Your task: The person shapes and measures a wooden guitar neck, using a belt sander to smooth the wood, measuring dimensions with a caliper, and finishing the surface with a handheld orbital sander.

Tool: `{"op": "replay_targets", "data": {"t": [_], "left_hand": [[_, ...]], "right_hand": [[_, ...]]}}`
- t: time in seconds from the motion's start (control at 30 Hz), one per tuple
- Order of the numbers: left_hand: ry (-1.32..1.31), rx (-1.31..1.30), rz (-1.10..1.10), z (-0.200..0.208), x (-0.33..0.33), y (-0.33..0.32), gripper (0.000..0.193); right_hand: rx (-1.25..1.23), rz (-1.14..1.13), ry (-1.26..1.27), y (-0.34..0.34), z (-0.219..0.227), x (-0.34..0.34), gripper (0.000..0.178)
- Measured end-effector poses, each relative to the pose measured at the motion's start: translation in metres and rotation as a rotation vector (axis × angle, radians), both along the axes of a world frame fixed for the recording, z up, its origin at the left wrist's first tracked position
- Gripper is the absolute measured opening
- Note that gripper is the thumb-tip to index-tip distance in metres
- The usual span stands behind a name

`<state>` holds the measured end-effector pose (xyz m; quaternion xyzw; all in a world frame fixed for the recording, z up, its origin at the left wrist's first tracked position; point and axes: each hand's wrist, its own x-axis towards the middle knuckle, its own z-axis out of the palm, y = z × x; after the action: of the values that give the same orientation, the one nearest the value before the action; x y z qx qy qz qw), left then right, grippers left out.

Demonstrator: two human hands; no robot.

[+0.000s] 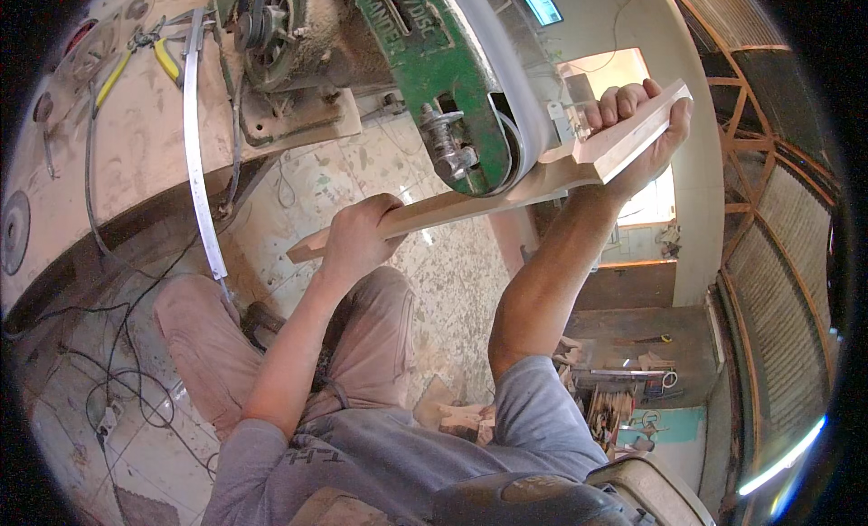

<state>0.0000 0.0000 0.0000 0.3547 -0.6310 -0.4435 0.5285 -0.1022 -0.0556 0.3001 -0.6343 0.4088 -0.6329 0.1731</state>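
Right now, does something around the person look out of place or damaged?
Yes. A long white strip sticks past the table, seemingly near the left knee, and might be bumped. Dark cables lie in loose loops on the floor, a possible tripping risk. I see no damage on the wooden piece.

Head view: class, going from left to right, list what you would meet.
Grey disc, yellow-handled pliers, long pale strip, left hand, metal bolt on the green machine, lit screen, right hand, glowing tube light.

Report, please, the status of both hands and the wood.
Left hand gripping wooden piece near narrower end; right hand gripping wider end. Green sander nose between hands, contact with wood likely.
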Motion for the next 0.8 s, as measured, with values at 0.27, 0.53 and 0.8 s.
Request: {"op": "replay_targets", "data": {"t": [0.27, 0.53, 0.8], "left_hand": [[0.009, 0.043, -0.131, 0.001, 0.002, -0.010, 0.026], [0.026, 0.192, -0.460, 0.008, 0.012, -0.017, 0.039], [-0.057, 0.310, -0.704, 0.008, 0.015, -0.023, 0.055]], "right_hand": [[-0.031, -0.030, 0.003, 0.004, -0.001, 0.004, 0.047], [-0.164, -0.338, -0.048, 0.011, -0.004, 0.003, 0.047], [-0.170, -0.426, 0.028, 0.025, -0.011, 0.003, 0.060]]}}
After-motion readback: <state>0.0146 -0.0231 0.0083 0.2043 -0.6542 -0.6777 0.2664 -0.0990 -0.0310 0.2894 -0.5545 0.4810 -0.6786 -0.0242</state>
